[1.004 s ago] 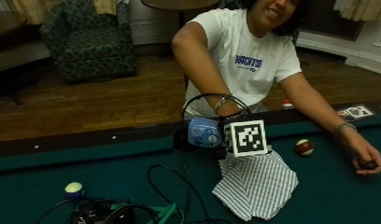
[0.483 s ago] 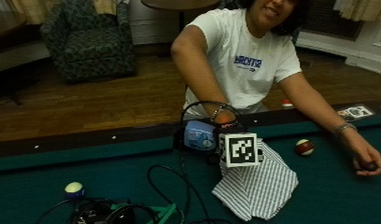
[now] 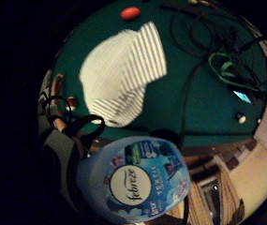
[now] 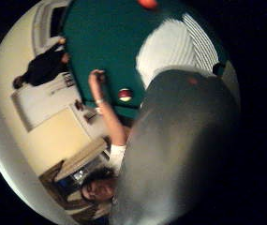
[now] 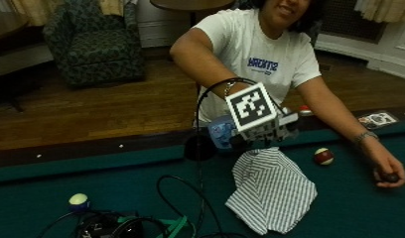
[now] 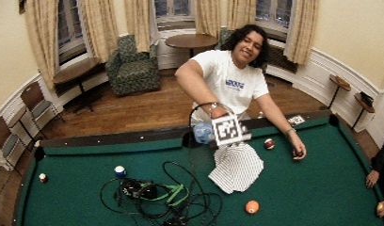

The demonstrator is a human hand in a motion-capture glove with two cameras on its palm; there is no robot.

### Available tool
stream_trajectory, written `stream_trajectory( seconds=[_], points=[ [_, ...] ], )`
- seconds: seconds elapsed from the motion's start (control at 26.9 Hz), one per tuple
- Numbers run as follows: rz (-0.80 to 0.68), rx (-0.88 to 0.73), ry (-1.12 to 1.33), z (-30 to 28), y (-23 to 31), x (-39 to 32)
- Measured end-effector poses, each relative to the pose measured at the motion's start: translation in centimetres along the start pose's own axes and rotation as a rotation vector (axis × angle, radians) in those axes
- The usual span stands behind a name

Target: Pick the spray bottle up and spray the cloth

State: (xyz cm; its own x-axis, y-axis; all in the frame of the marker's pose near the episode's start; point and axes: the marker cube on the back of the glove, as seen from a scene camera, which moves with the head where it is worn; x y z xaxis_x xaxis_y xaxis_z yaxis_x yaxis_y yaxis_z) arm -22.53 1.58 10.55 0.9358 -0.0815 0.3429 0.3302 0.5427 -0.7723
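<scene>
A blue spray bottle [image 5: 222, 133] with a Febreze label [image 3: 135, 180] hangs in the air over the pool table's far rail. My gloved right hand [image 5: 267, 132] grips it, mostly hidden behind the marker. The bottle sits close to my palm in the little finger side view. Just below and in front of the hand, a white striped cloth [image 5: 272, 191] lies crumpled on the green felt [image 5: 361, 208]. The same cloth [image 3: 121, 70] spreads out beyond the bottle. The wide outside view shows the bottle [image 6: 203, 133] above the cloth [image 6: 237, 167].
The person's bare left hand [image 5: 387, 173] rests on the felt holding a dark ball. A red-and-white ball [image 5: 323, 156] lies right of the cloth. Black and green cables [image 5: 133, 225] and a pale ball [image 5: 78, 200] lie at the front left. An orange ball [image 6: 252, 206] sits nearer the front.
My right hand has lifted the bottle higher above the rail. The cloth and the bare hand stay where they were.
</scene>
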Motion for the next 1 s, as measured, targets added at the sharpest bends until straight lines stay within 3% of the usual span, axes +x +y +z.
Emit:
stream_trajectory(
  seconds=[0.26, 0.52, 0.71, 1.0],
  points=[
    [-0.381, 0.262, -0.403, -4.8, 2.9, -5.0],
    [-0.634, 0.506, -0.652, -1.3, 1.8, -9.9],
    [-0.679, 0.560, -0.703, 4.1, -1.9, -13.8],
    [-0.610, 0.525, -0.733, 12.6, -9.7, -16.4]
  ],
)
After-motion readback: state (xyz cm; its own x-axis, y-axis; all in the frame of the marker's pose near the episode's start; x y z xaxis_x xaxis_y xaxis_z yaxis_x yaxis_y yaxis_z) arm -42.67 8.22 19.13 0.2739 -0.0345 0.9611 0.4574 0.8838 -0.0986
